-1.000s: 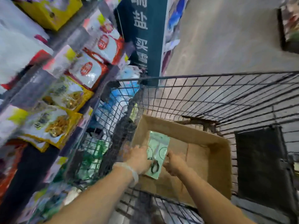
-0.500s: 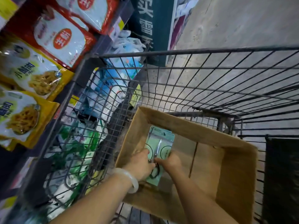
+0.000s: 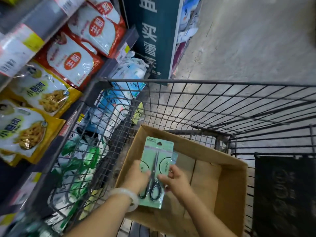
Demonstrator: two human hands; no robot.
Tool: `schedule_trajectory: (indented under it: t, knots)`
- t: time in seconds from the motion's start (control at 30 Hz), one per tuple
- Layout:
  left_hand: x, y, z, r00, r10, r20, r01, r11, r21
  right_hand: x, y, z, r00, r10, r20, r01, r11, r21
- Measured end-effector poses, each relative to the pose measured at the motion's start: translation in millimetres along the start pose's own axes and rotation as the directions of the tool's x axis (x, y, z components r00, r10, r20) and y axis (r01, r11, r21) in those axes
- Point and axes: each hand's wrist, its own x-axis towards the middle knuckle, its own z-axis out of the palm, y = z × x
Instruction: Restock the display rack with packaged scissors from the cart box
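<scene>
Over the cardboard box (image 3: 227,170), both hands grip the scissors pack (image 3: 158,161): left hand (image 3: 136,175) at nine o'clock, right hand (image 3: 176,179) at three. Light, stiff card; keep hold of its edges.

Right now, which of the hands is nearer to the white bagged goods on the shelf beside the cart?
Left. The left hand holds the pack's shelf-side edge; the right hand holds its far edge.

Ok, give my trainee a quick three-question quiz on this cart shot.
1. True or false: both hands hold the scissors pack.
2. Where is the cardboard box? A) on a shelf B) in the wire cart C) on the floor
3. What is on the left wrist?

Key: 1 true: left hand and right hand grip it. 2 B. 3 a pale bracelet.
</scene>
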Motion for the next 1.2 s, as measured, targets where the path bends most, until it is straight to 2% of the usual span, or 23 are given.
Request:
schedule_trajectory:
  t: [0.07,0.13,0.23,0.3,0.43,0.57,0.77,0.97,1.1,1.2]
  knots:
    - [5.0,0.3,-9.5,0.995,-0.003,-0.095,-0.005,0.996,-0.089,7.0,-5.4,5.2,1.000,0.000,-0.007,0.000,0.999,0.049]
    - [9.1,-0.9,-18.2,0.990,0.009,-0.141,-0.025,0.993,-0.112,20.3,-0.6,6.8,0.992,0.073,-0.105,-0.067,0.996,0.052]
    - [16.5,-5.2,-25.9,0.988,0.010,-0.155,-0.026,0.995,-0.101,45.1,24.0,5.3,0.920,0.229,-0.318,-0.282,0.950,-0.133]
    - [20.1,-6.3,-26.3,0.991,0.001,-0.134,-0.017,0.992,-0.125,56.5,39.7,10.6,0.895,0.312,-0.319,-0.371,0.918,-0.141]
    - [28.2,-7.7,-23.5,0.990,0.009,-0.139,-0.033,0.984,-0.172,95.1,80.1,16.5,0.885,0.312,-0.345,-0.377,0.915,-0.142]
    - [25.6,-7.6,-25.7,0.991,0.006,-0.136,-0.032,0.982,-0.188,78.3,55.8,19.0,0.876,0.352,-0.329,-0.394,0.916,-0.070]
    - [0.8,-2.3,-34.3,0.984,-0.015,-0.176,-0.034,0.961,-0.275,33.2,41.7,-4.3,0.916,0.261,-0.304,-0.261,0.965,0.040]
    - [-58.9,6.4,-54.7,0.966,0.047,-0.254,-0.140,0.922,-0.360,-32.0,-7.0,-18.8,0.976,-0.002,-0.218,0.007,1.000,0.020]
    - [-99.8,-0.4,-80.8,0.946,0.088,-0.311,-0.221,0.878,-0.424,-67.3,-56.8,2.3,0.965,-0.216,-0.148,0.212,0.976,-0.044]
    - [-141.0,-20.1,-108.3,0.918,0.108,-0.382,-0.291,0.839,-0.461,-100.9,-89.5,35.3,0.929,-0.365,-0.053,0.356,0.925,-0.134]
